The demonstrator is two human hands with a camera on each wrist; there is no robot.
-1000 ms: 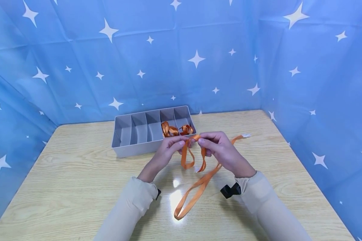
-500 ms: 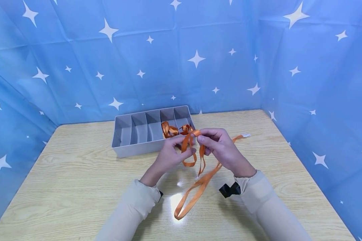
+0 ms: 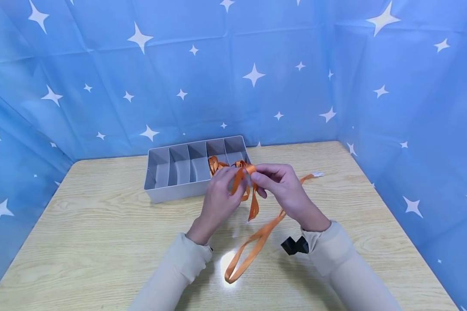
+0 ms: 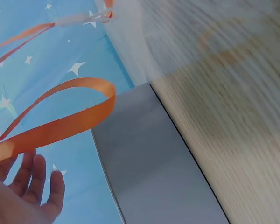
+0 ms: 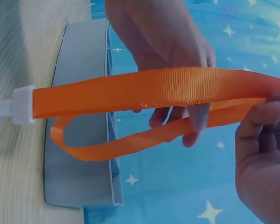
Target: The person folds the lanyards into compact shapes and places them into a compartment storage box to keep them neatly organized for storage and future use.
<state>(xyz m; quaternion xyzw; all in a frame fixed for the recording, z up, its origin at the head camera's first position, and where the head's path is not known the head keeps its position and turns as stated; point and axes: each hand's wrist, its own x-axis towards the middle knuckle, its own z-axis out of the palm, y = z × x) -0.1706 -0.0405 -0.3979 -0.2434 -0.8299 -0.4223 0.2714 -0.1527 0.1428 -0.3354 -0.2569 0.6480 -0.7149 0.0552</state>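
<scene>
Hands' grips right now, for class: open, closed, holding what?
Left-hand grip: at the orange strap, open or closed cannot be told.
Right-hand grip: pinching that orange strap.

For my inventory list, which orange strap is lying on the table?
The strap stretched out beneath the right hand; the others are held up or inside the grey tray.

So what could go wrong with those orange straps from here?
Perhaps three things. The right hand pinches the orange strap while its end with the white clip hangs free, so the loops might come undone if that grip slips. The second strap lies on the table nearby, and the dangling end could snag on it. The left hand looks close to the gray tray and might nudge it.
</scene>
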